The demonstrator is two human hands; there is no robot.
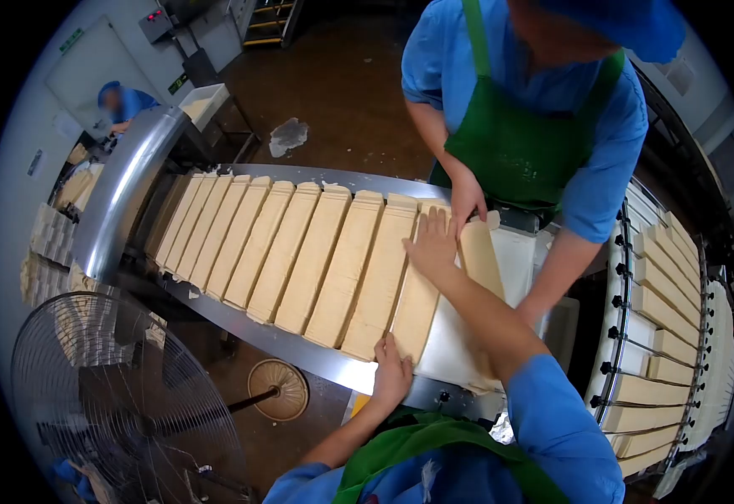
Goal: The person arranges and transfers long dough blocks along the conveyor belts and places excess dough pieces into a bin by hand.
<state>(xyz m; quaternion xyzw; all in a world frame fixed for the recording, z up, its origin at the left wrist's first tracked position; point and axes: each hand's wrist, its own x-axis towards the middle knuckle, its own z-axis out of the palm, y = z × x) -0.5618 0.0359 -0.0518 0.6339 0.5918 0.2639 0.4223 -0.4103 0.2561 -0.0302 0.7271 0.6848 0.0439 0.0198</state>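
Several long pale-yellow slabs (327, 265), each with a folded, layered edge, lie side by side across a metal conveyor. My right hand (432, 244) lies flat with fingers spread on the far part of the last slab (415, 315) in the row. At that slab's near end, my left hand (392, 370) has its fingers and thumb around the corner. The co-worker across from me has one hand (468, 195) at the far end of another slab (481, 256) just to the right. Their other hand is hidden behind my right forearm.
A metal hood (136, 189) spans the conveyor's left end. A large wire fan (128, 403) stands at lower left. On the right, a rack (615, 336) with black knobs carries more slabs. Another person (123, 102) is at the far left, and a plastic scrap (288, 137) lies on the floor.
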